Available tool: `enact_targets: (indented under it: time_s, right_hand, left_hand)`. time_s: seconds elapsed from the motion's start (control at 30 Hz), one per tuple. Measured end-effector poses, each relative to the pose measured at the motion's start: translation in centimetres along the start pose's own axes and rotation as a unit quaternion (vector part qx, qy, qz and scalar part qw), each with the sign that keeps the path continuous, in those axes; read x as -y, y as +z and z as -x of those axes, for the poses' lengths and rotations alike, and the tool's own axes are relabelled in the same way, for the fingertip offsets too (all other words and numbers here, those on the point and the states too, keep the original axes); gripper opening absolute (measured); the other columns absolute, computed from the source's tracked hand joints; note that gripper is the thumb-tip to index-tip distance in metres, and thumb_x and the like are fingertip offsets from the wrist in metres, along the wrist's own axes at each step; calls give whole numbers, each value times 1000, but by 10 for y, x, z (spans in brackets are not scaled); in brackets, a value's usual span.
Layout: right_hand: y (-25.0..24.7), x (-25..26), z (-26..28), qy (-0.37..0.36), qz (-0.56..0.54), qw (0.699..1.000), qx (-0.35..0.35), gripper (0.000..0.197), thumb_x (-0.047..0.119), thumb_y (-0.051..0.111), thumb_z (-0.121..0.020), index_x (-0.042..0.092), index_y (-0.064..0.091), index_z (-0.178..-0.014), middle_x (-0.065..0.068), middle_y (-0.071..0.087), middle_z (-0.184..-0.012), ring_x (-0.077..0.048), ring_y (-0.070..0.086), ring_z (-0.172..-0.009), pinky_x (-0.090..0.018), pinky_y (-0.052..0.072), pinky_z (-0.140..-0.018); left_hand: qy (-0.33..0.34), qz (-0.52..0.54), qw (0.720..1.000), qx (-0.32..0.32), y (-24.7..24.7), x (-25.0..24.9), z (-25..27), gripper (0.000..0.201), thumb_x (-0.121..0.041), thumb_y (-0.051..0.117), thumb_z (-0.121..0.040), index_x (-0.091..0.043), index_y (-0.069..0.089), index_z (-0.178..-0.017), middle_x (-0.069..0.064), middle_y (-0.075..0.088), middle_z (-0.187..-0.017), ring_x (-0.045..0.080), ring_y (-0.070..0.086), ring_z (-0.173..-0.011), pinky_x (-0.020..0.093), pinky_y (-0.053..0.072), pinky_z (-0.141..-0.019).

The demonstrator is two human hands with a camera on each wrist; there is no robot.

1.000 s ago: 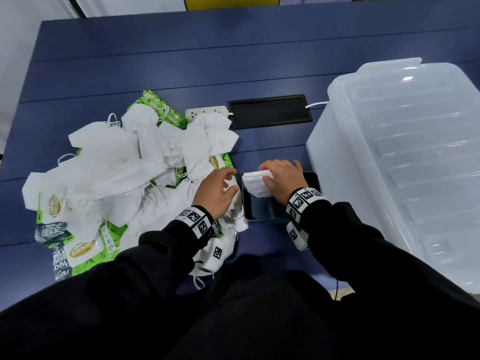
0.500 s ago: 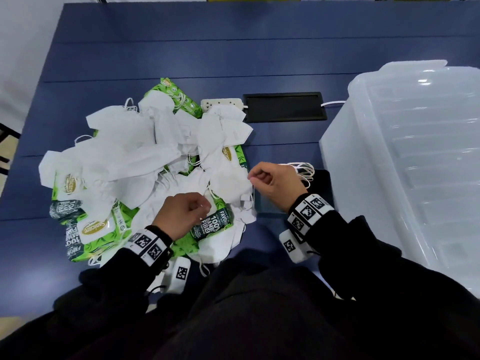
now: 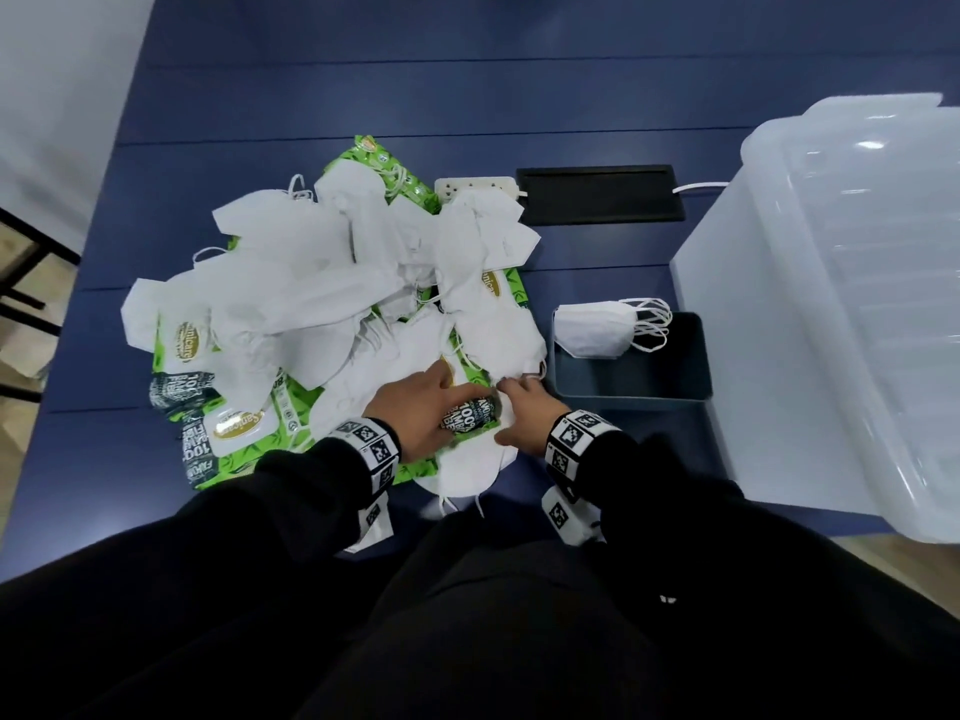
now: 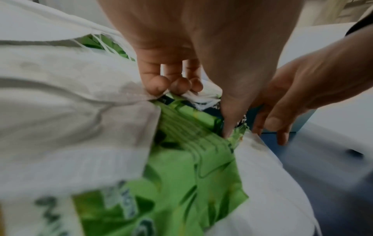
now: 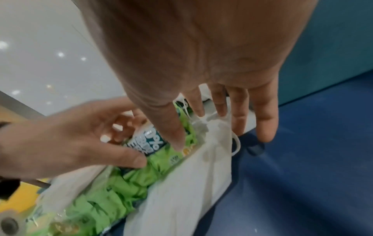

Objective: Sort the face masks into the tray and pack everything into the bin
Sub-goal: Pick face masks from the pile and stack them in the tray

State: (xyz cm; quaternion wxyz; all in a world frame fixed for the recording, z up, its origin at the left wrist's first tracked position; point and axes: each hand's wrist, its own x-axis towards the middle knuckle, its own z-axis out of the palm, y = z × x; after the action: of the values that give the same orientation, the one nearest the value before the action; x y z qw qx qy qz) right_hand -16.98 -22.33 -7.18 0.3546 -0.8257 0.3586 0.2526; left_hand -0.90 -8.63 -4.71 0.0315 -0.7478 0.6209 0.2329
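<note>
A heap of white face masks [image 3: 291, 283] lies mixed with green wipes packs [image 3: 234, 433] on the blue table. My left hand [image 3: 447, 402] grips the end of one green pack [image 3: 464, 415], fingers curled behind it and thumb on top [image 4: 226, 127]. My right hand [image 3: 511, 407] is spread flat beside it. Its thumb touches the pack [image 5: 153, 146] and its straight fingers [image 5: 264, 124] rest on a white mask [image 5: 191, 183]. The dark teal tray [image 3: 631, 402] stands to the right, with a folded stack of masks [image 3: 592, 330] in its far end. The translucent bin [image 3: 831, 330] stands at the right.
A white power strip [image 3: 475, 184] and a black cable hatch [image 3: 597, 194] lie behind the heap. The bin reaches the table's right edge. A black frame [image 3: 31, 283] stands off the table at the left. Bare blue table lies beyond the heap.
My right hand has left the tray, where the folded masks now lie, and come left onto the heap. My left hand has closed round the green pack at the heap's near edge.
</note>
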Motion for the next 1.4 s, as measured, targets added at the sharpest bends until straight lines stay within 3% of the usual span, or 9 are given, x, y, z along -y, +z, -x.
enact_targets:
  time_s: [0.17, 0.4, 0.57, 0.63, 0.73, 0.83, 1.0, 1.17, 1.4]
  right_hand:
    - [25, 7, -5, 32, -16, 998, -44, 87, 31, 90, -71, 13, 41, -141, -15, 44, -144, -35, 50, -131, -41, 44, -107]
    - [-6, -2, 13, 46, 3, 999, -29, 29, 26, 73, -85, 14, 74, -112, -13, 71, -112, -29, 67, -106, -22, 42, -75]
    - [-47, -2, 43, -11, -102, 990, -93, 19, 24, 74, -81, 10, 67, -91, -8, 69, -85, -24, 66, -83, -40, 51, -74]
    - [-63, 9, 54, -75, -235, 962, -117, 23, 18, 75, -77, 11, 67, -97, -13, 70, -87, -17, 64, -78, -44, 55, -76]
    - [-74, 31, 62, -130, -393, 899, -144, 49, -3, 79, -80, 13, 58, -121, -2, 70, -98, -8, 67, -81, -26, 56, -68]
    - [-72, 49, 58, -115, -480, 849, -187, 73, 1, 88, -71, 15, 51, -133, -4, 68, -118, -14, 69, -99, -31, 59, -83]
    - [-61, 66, 55, -37, -622, 777, -92, 19, 8, 71, -91, 9, 68, -110, -5, 75, -91, -24, 69, -77, -33, 58, -58]
    - [-48, 75, 50, -31, -604, 793, -73, 7, 7, 62, -97, 8, 69, -97, -6, 70, -83, -20, 66, -68, -35, 59, -59]
    - [-38, 88, 43, -6, -603, 795, -74, 14, 5, 58, -98, 12, 68, -92, -4, 69, -81, -17, 65, -62, -34, 58, -57]
  left_hand:
    - [-2, 15, 1000, 8, -2, 7, 4, 75, -44, 70, -87, -61, 26, -145, -5, 37, -117, 19, 53, -92, 33, 49, -69]
    - [2, 117, 992, 44, -18, 28, -1, 75, -64, 73, -81, -46, 41, -147, -2, 48, -126, 19, 58, -106, 36, 51, -87]
    - [43, 205, 978, -4, -48, 30, 3, 73, -70, 76, -74, -40, 55, -136, -11, 57, -115, 7, 60, -98, 31, 49, -90]
    - [48, 279, 959, -23, -56, 20, 5, 76, -63, 85, -70, -39, 55, -136, -13, 61, -115, 3, 62, -98, 27, 50, -86]
    - [41, 383, 921, -46, -62, 8, 5, 82, -46, 94, -66, -37, 51, -136, -12, 69, -116, 2, 67, -101, 29, 55, -90]
    - [4, 440, 891, -116, -66, 9, 7, 70, -41, 94, -64, -42, 50, -120, -4, 73, -92, 11, 68, -78, 33, 56, -77]
    - [-95, 541, 814, -190, -66, 40, 20, 46, -25, 95, -66, -32, 66, -101, -5, 54, -68, 11, 53, -63, 29, 44, -64]
    - [-151, 526, 813, -201, -59, 72, 45, 27, -25, 93, -72, -27, 77, -93, 9, 66, -71, 14, 61, -67, 29, 48, -70]
    - [-237, 481, 790, -297, -56, 102, 74, 10, -30, 85, -79, -31, 75, -80, -14, 73, -81, 18, 70, -80, 39, 59, -72]
